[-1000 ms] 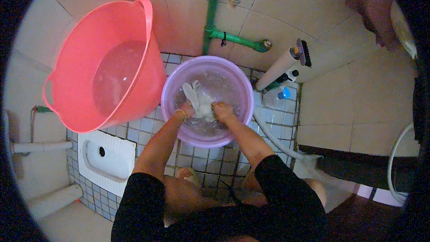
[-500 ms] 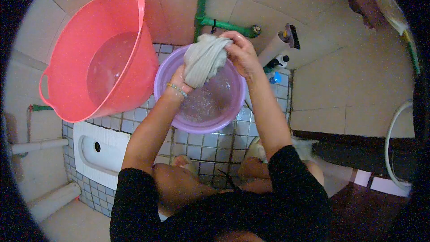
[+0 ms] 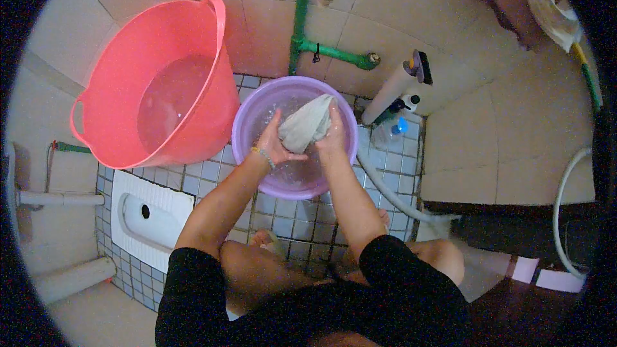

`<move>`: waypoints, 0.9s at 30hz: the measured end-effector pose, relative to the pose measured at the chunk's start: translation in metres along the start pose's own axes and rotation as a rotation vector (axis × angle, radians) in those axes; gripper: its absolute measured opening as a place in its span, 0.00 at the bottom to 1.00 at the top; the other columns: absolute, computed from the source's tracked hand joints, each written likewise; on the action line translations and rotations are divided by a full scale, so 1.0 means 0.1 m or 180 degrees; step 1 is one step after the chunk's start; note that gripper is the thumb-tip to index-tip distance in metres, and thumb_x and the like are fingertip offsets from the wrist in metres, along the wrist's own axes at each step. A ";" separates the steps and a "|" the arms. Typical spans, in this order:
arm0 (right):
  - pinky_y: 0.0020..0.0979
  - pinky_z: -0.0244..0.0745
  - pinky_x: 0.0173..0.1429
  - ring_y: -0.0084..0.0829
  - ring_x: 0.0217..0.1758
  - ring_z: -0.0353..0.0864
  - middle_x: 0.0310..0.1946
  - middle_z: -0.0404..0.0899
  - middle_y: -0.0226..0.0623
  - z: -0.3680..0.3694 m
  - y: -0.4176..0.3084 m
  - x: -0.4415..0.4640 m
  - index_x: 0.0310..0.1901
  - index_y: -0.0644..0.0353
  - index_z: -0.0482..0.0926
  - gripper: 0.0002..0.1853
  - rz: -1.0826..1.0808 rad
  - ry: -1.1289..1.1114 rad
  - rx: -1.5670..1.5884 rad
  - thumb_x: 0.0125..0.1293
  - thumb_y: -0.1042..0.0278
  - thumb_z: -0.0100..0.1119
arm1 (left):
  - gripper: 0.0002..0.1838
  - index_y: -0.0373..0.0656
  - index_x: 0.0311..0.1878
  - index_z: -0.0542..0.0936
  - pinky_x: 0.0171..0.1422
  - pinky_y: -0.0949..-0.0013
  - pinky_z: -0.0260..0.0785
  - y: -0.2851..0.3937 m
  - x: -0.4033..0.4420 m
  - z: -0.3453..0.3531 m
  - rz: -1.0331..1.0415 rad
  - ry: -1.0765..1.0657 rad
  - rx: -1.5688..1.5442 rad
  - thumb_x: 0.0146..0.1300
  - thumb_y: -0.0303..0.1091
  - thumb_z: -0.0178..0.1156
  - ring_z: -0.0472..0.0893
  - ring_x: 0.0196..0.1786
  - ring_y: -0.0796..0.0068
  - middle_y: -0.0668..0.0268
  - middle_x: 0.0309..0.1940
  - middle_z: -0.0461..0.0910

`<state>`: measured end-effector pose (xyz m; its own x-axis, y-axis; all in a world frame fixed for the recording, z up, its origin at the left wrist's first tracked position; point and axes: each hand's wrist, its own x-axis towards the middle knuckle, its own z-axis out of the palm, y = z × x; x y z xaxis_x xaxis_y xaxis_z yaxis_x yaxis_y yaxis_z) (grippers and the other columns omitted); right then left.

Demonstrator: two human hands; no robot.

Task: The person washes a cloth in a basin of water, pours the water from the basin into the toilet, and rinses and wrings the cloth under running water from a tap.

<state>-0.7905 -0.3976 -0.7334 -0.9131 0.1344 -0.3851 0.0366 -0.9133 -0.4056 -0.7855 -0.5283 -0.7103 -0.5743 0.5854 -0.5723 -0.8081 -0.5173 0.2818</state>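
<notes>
A wet, pale grey cloth [image 3: 304,125] is bunched up between my two hands, over a purple basin [image 3: 240,130] with cloudy water in it. My left hand [image 3: 275,144], wearing a beaded bracelet, cups the cloth's left and lower side, thumb and fingers spread around it. At the other side, my right hand [image 3: 331,135] grips the cloth's right edge, with its fingers partly hidden. Both hands are within the basin's rim, and bubbles show on the water.
Left of the basin stands a big pink tub [image 3: 222,103] holding some water. A squat toilet [image 3: 151,244] is set into the tiled floor. To the right are a brush [image 3: 422,67], a blue-topped bottle [image 3: 400,126] and a grey hose [image 3: 392,199]. Green pipe [image 3: 340,54] runs along the wall.
Both hands have come down with the cloth, from above the basin's far rim to its middle. My left hand's fingers have spread. The camera view has shifted slightly.
</notes>
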 end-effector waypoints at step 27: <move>0.28 0.67 0.28 0.23 0.24 0.70 0.22 0.73 0.29 0.11 -0.29 -0.01 0.27 0.60 0.74 0.09 0.1827 -0.2693 -0.4989 0.43 0.67 0.57 | 0.05 0.50 0.15 0.67 0.32 0.68 0.64 -0.73 0.00 0.41 0.6124 -0.2289 0.6173 0.31 0.37 0.51 0.68 0.25 0.71 0.70 0.17 0.65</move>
<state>-0.7946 -0.3756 -0.7122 -0.5712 -0.6715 -0.4720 0.2163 0.4316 -0.8758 -0.7324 -0.4651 -0.6996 -0.0082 0.6672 0.7449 0.9996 0.0248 -0.0112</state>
